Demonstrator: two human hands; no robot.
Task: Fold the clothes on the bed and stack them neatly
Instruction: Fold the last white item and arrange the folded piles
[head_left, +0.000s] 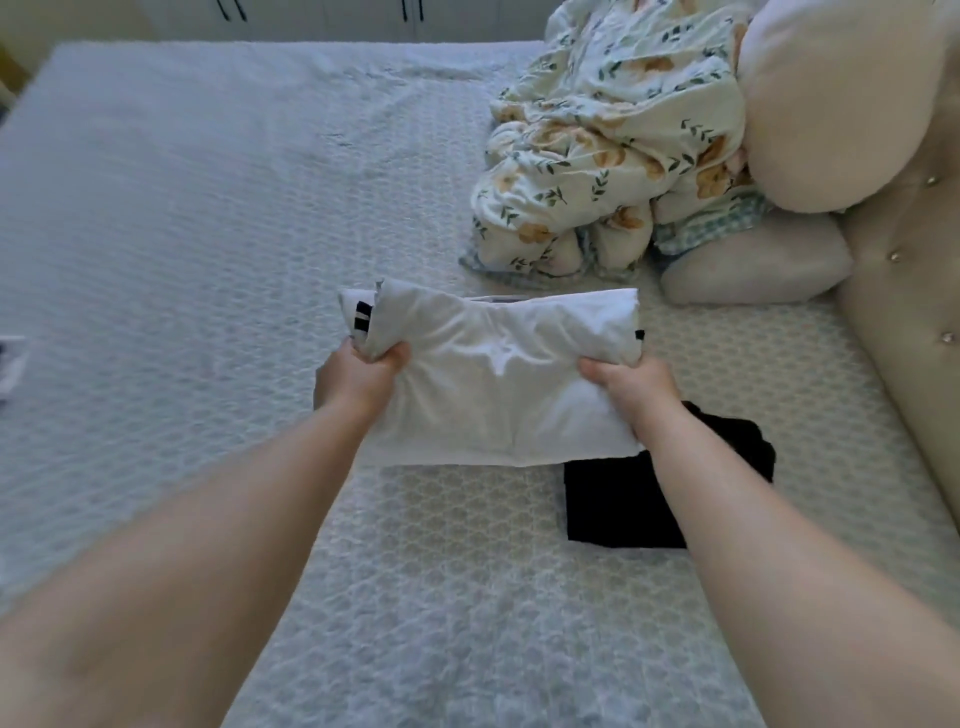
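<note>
Shirt: folded white cloth shirt with small black stripes, held up over the middle of the bed, a bit toward the right edge. It is bunched where the hands hold it, and its low edge hangs in front of the black pile.
Left hand: left hand grips the shirt's left end. The fingers are curled tight around the cloth and the thumb sits on top.
Right hand: right hand grips the shirt's right end the same way, fingers under the cloth and thumb on top.
Arms: both bare arms reach out from the near edge of the bed to the shirt.
Black pile: flat folded black cloth piece lies on the bed, near the right edge, just below the shirt. The right arm hides part of it.
Bed: wide bed with a pale blue-white cover with a bumpy pattern.
Blanket: rumpled cream blanket with green leaves and yellow flowers, heaped near the far right corner of the bed.
Small pillow: flat grey-white pillow lies beside the blanket, close to the right edge.
Big cushion: round puffy cream cushion leans at the far right corner, above the small pillow.
Headboard: soft beige headboard with shiny buttons runs along the right edge.
Left edge: a small white and dark thing pokes in at the left edge; I cannot tell what it is.
</note>
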